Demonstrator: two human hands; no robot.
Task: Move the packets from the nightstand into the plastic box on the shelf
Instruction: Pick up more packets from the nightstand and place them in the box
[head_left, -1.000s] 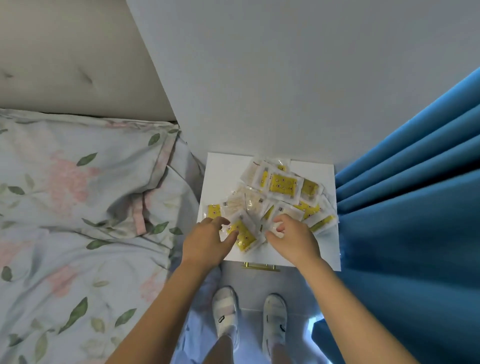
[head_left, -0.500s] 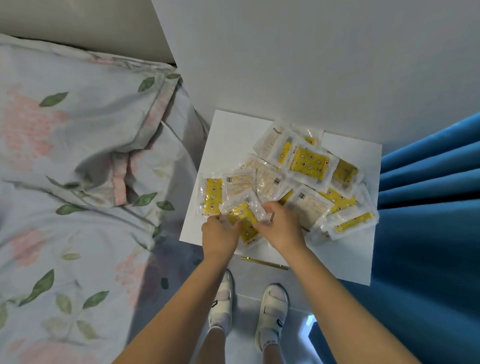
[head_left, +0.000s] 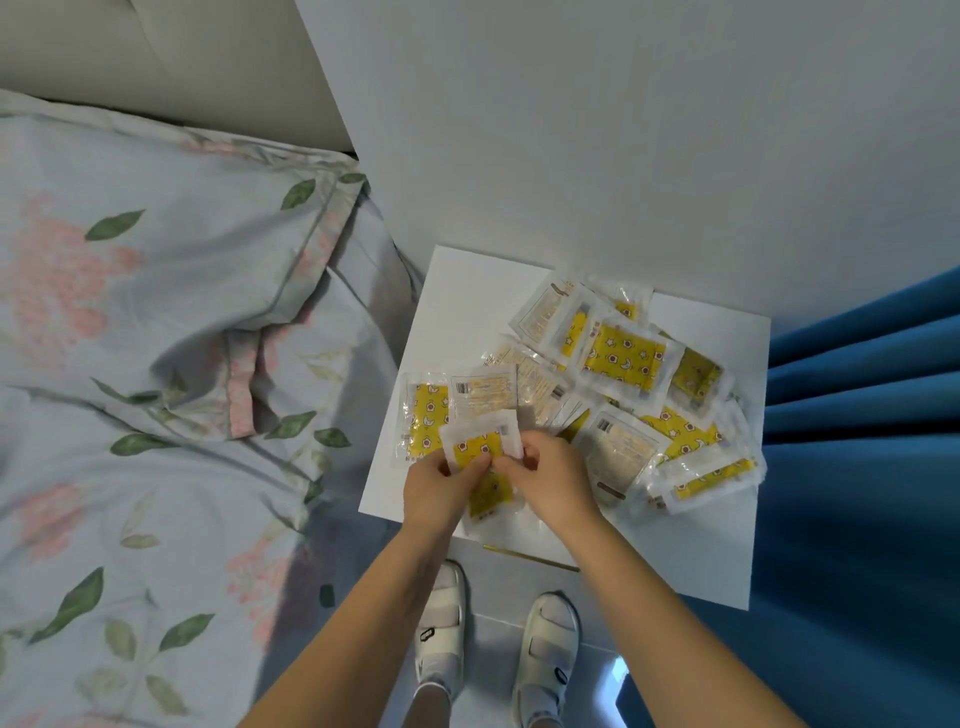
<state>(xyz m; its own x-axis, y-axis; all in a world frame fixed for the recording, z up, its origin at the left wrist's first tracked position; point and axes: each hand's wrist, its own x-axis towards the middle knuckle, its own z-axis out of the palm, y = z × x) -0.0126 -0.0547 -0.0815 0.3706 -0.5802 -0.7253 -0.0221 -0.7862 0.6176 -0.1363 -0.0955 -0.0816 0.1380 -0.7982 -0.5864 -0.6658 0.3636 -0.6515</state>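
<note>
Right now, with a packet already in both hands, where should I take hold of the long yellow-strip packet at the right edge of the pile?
Pinch the long packet at its clear sealed rim nearest you, coming from the front edge of the nightstand. It lies on top of the pile's right end, tilted up on its neighbours, so that rim looks free. Use the right hand; it is closer than the left hand.

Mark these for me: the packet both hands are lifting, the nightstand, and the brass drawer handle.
Lifted packet (head_left: 478, 441), head view, on its yellow centre.
Nightstand (head_left: 462, 306), head view, bare white top near the back left corner.
Drawer handle (head_left: 530, 557), head view, middle of the brass bar.
</note>
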